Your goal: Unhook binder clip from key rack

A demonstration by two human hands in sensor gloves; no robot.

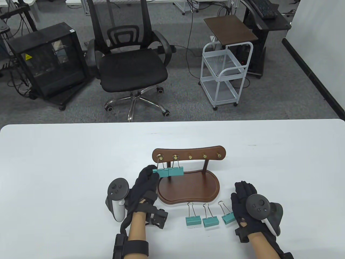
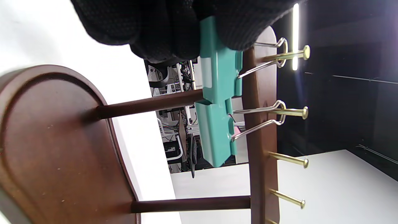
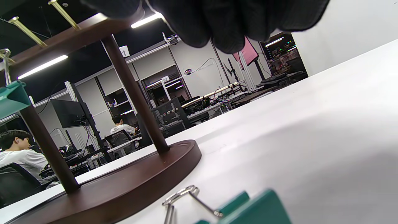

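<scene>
Key rack (image 1: 188,156) holding two teal clips, left hand (image 1: 145,183) fingers clamped on leftmost binder clip (image 1: 161,172), right hand (image 1: 244,201) flat, fingers together.

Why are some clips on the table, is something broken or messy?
Nothing looks broken. Three teal clips lie in a neat row on the table before the key rack. Two more hang on its pegs; the left hand grips the leftmost clip.
</scene>
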